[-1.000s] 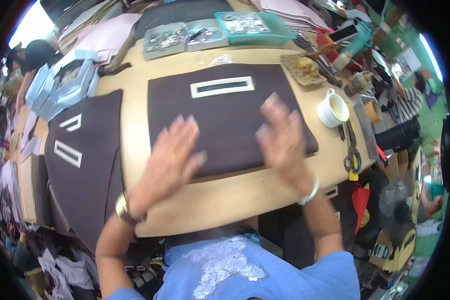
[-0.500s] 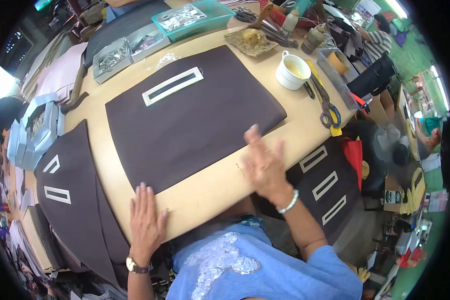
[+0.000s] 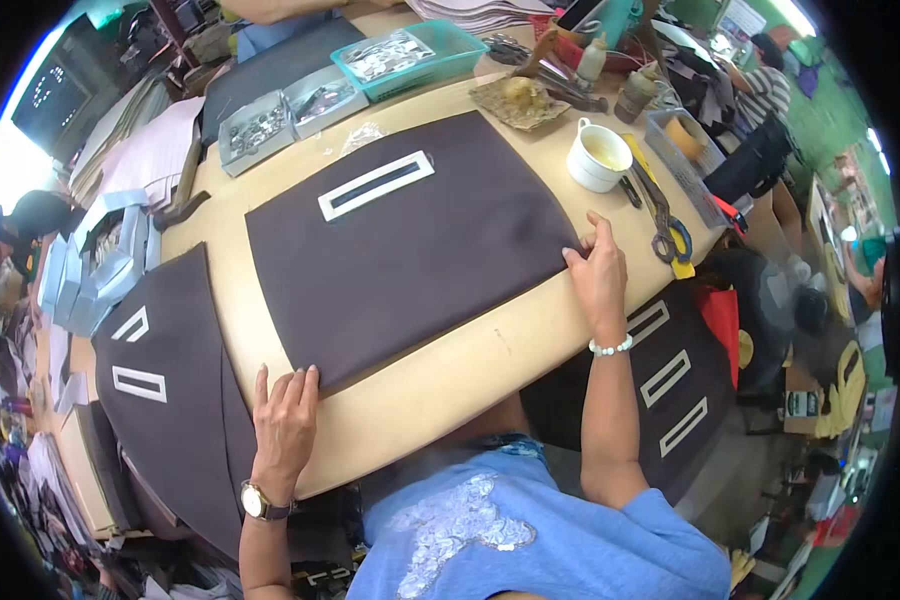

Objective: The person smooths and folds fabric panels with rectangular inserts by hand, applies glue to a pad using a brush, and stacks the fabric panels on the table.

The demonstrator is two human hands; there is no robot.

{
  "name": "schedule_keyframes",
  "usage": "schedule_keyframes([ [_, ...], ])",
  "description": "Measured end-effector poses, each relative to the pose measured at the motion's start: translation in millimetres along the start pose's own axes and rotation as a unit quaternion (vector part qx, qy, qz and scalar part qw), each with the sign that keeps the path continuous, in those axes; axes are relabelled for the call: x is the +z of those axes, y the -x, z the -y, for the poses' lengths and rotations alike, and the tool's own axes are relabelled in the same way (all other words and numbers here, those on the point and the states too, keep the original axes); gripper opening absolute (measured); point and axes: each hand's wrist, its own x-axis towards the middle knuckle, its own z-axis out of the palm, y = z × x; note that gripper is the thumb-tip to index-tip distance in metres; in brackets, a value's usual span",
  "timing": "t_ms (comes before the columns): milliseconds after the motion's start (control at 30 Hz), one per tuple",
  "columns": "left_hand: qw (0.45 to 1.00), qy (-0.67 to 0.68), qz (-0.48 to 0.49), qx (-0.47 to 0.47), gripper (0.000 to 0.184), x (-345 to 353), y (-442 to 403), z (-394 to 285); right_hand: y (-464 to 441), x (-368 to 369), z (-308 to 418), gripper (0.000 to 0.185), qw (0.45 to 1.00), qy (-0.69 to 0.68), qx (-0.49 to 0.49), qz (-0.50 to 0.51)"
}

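Dark panel: We see it (image 3: 420, 265) flat on the pale worktop (image 3: 430, 385), between our two hands, and it extends from them toward the far side.
Pale frame: It lies (image 3: 330, 207) on the panel's far part, well apart from both hands.
Left hand: Ours (image 3: 285, 425) is at the panel's near left corner, fingers slightly apart; whether they pinch the edge, we cannot tell.
Right hand: Ours (image 3: 602, 285) is at the near right corner, thumb at the edge and fingers bent; we cannot tell if it clamps the material.
White cup: It stands (image 3: 598, 165) beyond our right hand, right of the panel.
Scissors: They lie (image 3: 654, 200) right of the cup.
Second dark panel: We find it (image 3: 175, 350) at left, with two pale frames.
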Motion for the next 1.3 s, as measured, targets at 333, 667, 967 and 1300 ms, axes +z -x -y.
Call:
schedule_keyframes([
  [333, 0.918, 0.365, 0.111, 0.107, 0.042, -53, -5, -55, -25, -6, -36, 0.087, 0.948, -0.251, 0.073, -0.183],
  [667, 0.983, 0.100, -0.061, -0.141, 0.047, 27, -96, 55, 11, 23, -29, 0.087, 0.962, -0.206, -0.001, -0.179],
  [967, 0.926, 0.284, -0.002, -0.249, 0.033, 28, -116, 68, 15, 15, -19, 0.087, 0.975, -0.177, -0.007, -0.131],
  [1300, 0.919, 0.330, 0.028, -0.212, 0.019, 18, -104, 53, 17, 12, -20, 0.082, 0.973, -0.183, -0.005, -0.141],
])
